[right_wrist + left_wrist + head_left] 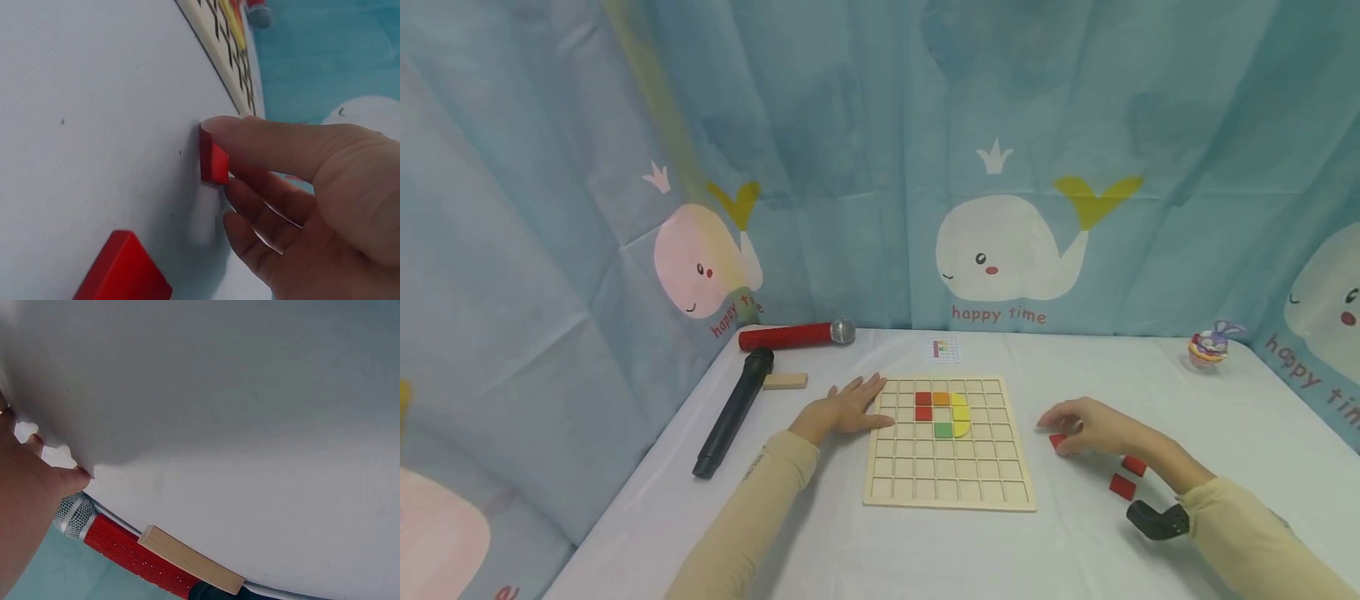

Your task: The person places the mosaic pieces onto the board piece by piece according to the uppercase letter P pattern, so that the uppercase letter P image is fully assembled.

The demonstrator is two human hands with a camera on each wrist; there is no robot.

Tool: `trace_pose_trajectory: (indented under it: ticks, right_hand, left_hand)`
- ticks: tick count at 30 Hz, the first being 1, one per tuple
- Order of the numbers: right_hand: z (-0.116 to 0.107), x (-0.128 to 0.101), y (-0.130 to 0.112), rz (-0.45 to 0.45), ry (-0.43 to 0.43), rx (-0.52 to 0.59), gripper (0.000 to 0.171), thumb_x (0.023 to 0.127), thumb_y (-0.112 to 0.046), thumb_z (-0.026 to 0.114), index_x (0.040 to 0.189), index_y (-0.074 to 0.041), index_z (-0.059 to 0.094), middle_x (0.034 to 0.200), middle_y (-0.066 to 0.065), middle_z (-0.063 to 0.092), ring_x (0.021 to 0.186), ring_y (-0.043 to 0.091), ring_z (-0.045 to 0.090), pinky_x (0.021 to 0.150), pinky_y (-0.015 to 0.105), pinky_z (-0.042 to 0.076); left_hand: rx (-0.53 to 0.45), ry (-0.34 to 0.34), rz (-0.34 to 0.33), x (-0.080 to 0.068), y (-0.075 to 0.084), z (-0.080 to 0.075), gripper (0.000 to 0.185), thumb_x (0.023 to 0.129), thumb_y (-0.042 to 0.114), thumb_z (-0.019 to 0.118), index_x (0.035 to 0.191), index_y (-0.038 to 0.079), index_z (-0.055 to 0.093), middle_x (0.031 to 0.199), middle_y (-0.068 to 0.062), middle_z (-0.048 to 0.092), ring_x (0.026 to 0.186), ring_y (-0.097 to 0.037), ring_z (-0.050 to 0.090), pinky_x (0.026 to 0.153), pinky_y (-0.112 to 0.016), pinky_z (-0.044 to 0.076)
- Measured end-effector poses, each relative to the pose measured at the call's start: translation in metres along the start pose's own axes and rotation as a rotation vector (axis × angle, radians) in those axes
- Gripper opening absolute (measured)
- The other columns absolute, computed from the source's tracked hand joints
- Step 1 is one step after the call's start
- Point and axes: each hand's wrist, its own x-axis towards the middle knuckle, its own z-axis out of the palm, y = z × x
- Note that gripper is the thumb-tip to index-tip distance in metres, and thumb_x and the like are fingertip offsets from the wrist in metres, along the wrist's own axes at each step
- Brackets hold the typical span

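Red block (215,159) in pinching right hand (1096,425)

Pale blue curtains (850,108), creased in places, hang behind the table's (880,554) far edge and along its left and right edges. White cloth covers the tabletop. Behind the middle of the far edge is a printed white whale (1007,250) with a yellow tail, a small crown (995,158) above and red lettering (997,315), "happy time", below. A yellowish streak (643,58) slants down toward the far left corner. Shadows look soft.
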Motion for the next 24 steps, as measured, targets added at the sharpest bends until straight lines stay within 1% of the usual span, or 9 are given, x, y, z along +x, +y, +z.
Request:
trace_pose_trajectory:
  ticks: [6,11,16,24]
  right_hand:
    - [-0.0022,-0.0052,0.0037,0.006,0.0,-0.03,0.034,0.076,-0.008,0.079,0.107,-0.008,0.068,0.1,0.0,0.064,0.088,0.02,0.056,0.077,0.036,0.051]
    - [-0.0034,-0.0082,0.0039,0.02,-0.002,-0.038,0.03,0.076,-0.007,0.078,0.105,-0.008,0.069,0.1,0.001,0.064,0.09,0.021,0.057,0.08,0.04,0.052]
    - [-0.005,-0.0088,0.0025,0.038,-0.01,-0.041,0.028,0.076,-0.006,0.078,0.103,-0.007,0.069,0.098,0.001,0.064,0.09,0.022,0.058,0.08,0.042,0.052]
    - [-0.0076,-0.0061,0.0008,0.105,-0.047,-0.034,0.027,0.076,-0.006,0.078,0.1,-0.005,0.068,0.091,0.0,0.063,0.083,0.019,0.056,0.076,0.036,0.051]
  left_hand:
    - [0.007,0.002,0.0,-0.0006,0.0004,-0.0007,0.087,0.088,0.065,0.048,0.155,0.019,0.014,0.159,0.0,0.01,0.144,-0.026,0.007,0.11,-0.058,0.008]
    - [0.004,-0.002,-0.004,-0.001,0.0001,-0.0008,0.088,0.088,0.065,0.049,0.155,0.019,0.014,0.159,0.0,0.01,0.144,-0.026,0.006,0.11,-0.058,0.008]
    - [-0.005,-0.001,-0.005,-0.0004,-0.0003,-0.0002,0.088,0.088,0.065,0.05,0.155,0.019,0.015,0.159,0.0,0.011,0.144,-0.026,0.007,0.11,-0.058,0.008]
    - [0.001,0.0,-0.003,-0.0011,0.0016,-0.0006,0.087,0.089,0.064,0.049,0.154,0.018,0.015,0.159,-0.001,0.011,0.144,-0.026,0.007,0.11,-0.059,0.008]
